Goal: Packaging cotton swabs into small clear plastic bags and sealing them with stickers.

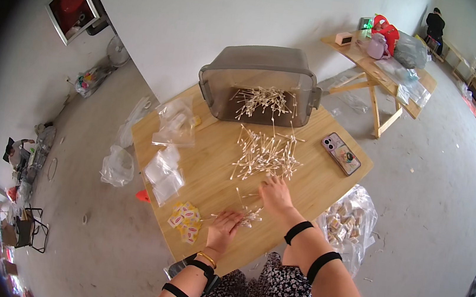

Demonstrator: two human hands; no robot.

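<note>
Cotton swabs [265, 156] lie in a loose, tangled pile on the wooden table [214, 145]. At the pile's near edge is my right hand [275, 195], palm down, its fingers slightly apart and touching the nearest swabs. Closer to me, my left hand [224, 229] rests over a smaller bunch of cotton swabs [251, 216]. Its fingers are together on them, and swab ends stick out on both sides. Behind the pile, a grey translucent plastic bin [254, 61] lies on its side, its mouth facing me, with more swabs inside.
Clear plastic bags [165, 172] and yellow-and-white printed cards [185, 221] lie along the table's left side. A phone [341, 153] sits at the right. Beside the table, a clear bag of packed bundles [350, 224] stands on the floor. A second folding table [373, 67] holds bags.
</note>
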